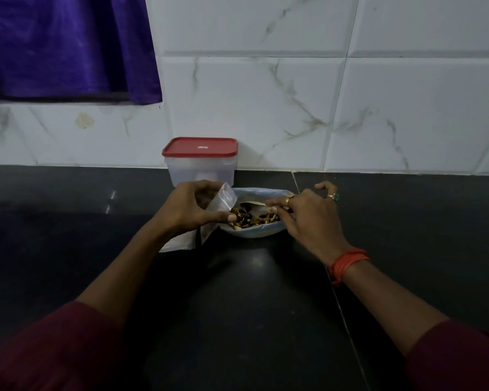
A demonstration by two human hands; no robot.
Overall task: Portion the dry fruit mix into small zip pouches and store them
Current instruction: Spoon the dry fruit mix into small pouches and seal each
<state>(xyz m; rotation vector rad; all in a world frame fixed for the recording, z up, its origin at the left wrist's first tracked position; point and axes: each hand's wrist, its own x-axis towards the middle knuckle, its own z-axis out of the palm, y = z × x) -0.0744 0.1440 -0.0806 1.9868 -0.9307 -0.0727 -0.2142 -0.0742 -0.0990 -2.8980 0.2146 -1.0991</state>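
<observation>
A pale bowl (261, 234) of dry fruit mix (253, 218) sits on the black counter, near the wall. My left hand (188, 207) grips a small clear zip pouch (226, 197) at the bowl's left rim, its mouth tilted toward the mix. My right hand (308, 215) holds a metal spoon (251, 205) whose bowl lies over the mix. More flat pouches (181, 244) lie on the counter under my left hand.
A clear plastic box with a red lid (200, 162) stands shut against the white tiled wall, just behind the bowl. A purple cloth (68, 49) hangs at the upper left. The dark counter (266, 306) stretches to both sides and toward me.
</observation>
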